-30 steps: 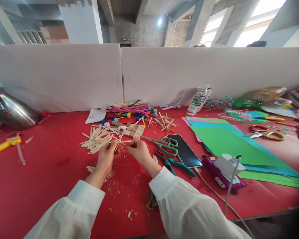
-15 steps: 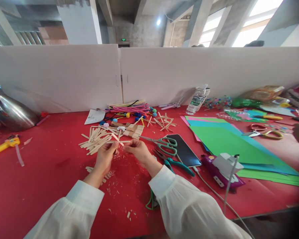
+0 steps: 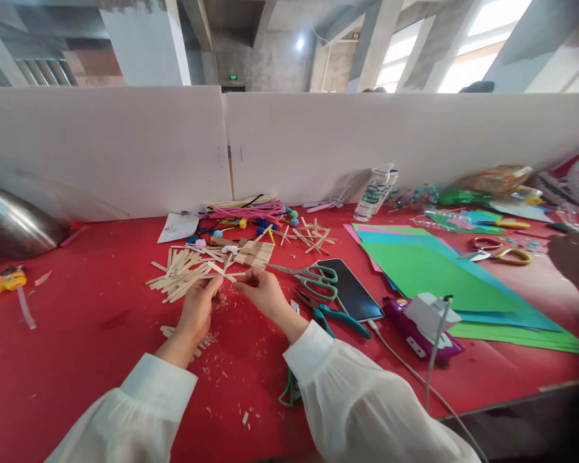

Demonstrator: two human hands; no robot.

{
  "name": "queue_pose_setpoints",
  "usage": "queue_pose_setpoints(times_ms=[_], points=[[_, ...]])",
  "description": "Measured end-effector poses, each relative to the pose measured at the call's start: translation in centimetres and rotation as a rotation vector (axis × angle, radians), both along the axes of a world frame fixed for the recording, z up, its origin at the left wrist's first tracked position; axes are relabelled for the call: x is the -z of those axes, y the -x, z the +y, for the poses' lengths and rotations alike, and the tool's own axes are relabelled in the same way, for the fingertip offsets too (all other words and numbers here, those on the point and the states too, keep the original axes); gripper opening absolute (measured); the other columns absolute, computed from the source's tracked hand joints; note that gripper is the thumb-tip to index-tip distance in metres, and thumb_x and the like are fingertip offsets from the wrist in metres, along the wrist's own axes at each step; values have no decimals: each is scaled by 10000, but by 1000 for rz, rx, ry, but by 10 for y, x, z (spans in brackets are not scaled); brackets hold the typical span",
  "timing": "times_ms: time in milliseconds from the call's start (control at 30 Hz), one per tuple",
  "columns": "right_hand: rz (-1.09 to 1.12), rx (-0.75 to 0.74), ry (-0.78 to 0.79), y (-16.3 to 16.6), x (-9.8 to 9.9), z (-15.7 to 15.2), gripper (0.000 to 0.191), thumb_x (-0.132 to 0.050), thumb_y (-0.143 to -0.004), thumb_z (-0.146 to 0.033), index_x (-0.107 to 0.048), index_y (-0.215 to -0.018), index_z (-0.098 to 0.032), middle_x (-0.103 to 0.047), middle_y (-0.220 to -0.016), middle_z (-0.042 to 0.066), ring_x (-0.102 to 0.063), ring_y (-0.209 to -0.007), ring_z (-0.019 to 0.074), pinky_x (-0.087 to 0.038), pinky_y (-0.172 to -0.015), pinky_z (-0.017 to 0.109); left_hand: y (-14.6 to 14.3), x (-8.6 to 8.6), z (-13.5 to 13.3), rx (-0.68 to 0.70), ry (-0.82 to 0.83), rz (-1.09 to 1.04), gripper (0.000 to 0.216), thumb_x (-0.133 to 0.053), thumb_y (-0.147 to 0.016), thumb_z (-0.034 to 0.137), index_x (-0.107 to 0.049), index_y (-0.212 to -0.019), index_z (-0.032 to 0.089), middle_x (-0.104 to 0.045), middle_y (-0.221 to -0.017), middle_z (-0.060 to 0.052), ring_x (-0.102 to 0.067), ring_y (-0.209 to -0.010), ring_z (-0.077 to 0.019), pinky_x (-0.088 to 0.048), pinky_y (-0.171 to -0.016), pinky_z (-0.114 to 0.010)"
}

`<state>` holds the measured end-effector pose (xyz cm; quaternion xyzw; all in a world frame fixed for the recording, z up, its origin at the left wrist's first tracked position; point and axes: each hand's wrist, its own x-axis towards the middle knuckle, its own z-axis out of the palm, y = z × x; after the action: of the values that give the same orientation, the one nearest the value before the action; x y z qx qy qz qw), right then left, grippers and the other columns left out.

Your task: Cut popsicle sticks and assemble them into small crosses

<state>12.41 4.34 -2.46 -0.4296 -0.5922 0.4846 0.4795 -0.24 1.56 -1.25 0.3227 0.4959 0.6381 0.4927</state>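
My left hand (image 3: 196, 311) and my right hand (image 3: 263, 292) meet above the red table (image 3: 77, 321), both in white sleeves. Together they pinch thin wooden craft sticks (image 3: 226, 272) crossed into a small shape, fingers closed on them. Just beyond my left hand lies a loose pile of wooden sticks (image 3: 178, 273). A small glued stick panel (image 3: 255, 253) lies behind my fingers. Wood shavings are scattered under my hands.
Green-handled scissors (image 3: 313, 278), teal pliers (image 3: 340, 316) and a black phone (image 3: 350, 289) lie right of my hands. A purple glue gun (image 3: 422, 325) with cord, coloured paper sheets (image 3: 429, 270), a water bottle (image 3: 372, 193), pipe cleaners (image 3: 246, 209) and a metal kettle (image 3: 14, 222) stand around. Another person's hand (image 3: 576, 263) shows far right.
The view has shifted slightly, so everything sits a little further left. My hands keep pinching the crossed sticks, with only small finger adjustments.
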Motion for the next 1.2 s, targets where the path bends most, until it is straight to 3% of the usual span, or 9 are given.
queue_pose_setpoints(times_ms=[300,600,800,900,1000,1133,1200], points=[[-121,-1,-208,-3,5,0,303,-596,-701,-267,-488,-974,-191,-565,-682,-35,-522,-587,110,-421,-585,238,2,2,1,-11,32,-3,287,-724,-506,334,-546,-619,139,-513,-473,64,-435,-412,-52,-315,-418,-176],[-393,66,-384,-8,-7,-6,245,-590,-746,-269,-583,-980,-200,-637,-874,33,-584,-716,144,-454,-662,255,2,0,1,-19,97,-13,311,-732,-460,332,-550,-620,137,-539,-497,53,-472,-444,-75,-354,-454,-199],[-463,44,-541,-10,-11,-9,146,-547,-770,-214,-622,-896,-209,-626,-869,39,-587,-814,162,-453,-719,250,1,-1,-1,10,88,59,282,-728,-474,335,-571,-583,129,-533,-485,45,-460,-451,-73,-344,-457,-199],[-486,87,-519,-8,-9,-8,184,-573,-747,-221,-596,-928,-199,-630,-894,47,-586,-837,176,-453,-731,272,3,0,0,14,86,-1,292,-742,-469,326,-571,-602,130,-538,-500,45,-459,-448,-70,-351,-454,-197],[-446,94,-395,-6,-6,-6,282,-618,-697,-219,-554,-969,-180,-642,-874,43,-595,-768,167,-457,-683,270,5,2,1,14,80,-84,306,-751,-471,308,-578,-652,133,-552,-536,47,-469,-456,-64,-370,-456,-189],[-394,33,-266,-5,-2,-4,78,-594,-716,-226,-563,-776,-186,-654,-739,15,-586,-647,136,-440,-602,231,5,1,1,23,75,-110,310,-758,-473,302,-567,-650,135,-541,-520,55,-463,-452,-54,-370,-447,-171],[-385,35,-256,-5,-2,-4,72,-585,-730,-240,-563,-691,-183,-659,-708,16,-579,-623,129,-430,-586,221,4,0,0,26,73,-104,313,-761,-465,302,-559,-636,135,-532,-502,58,-454,-444,-49,-360,-439,-164]])
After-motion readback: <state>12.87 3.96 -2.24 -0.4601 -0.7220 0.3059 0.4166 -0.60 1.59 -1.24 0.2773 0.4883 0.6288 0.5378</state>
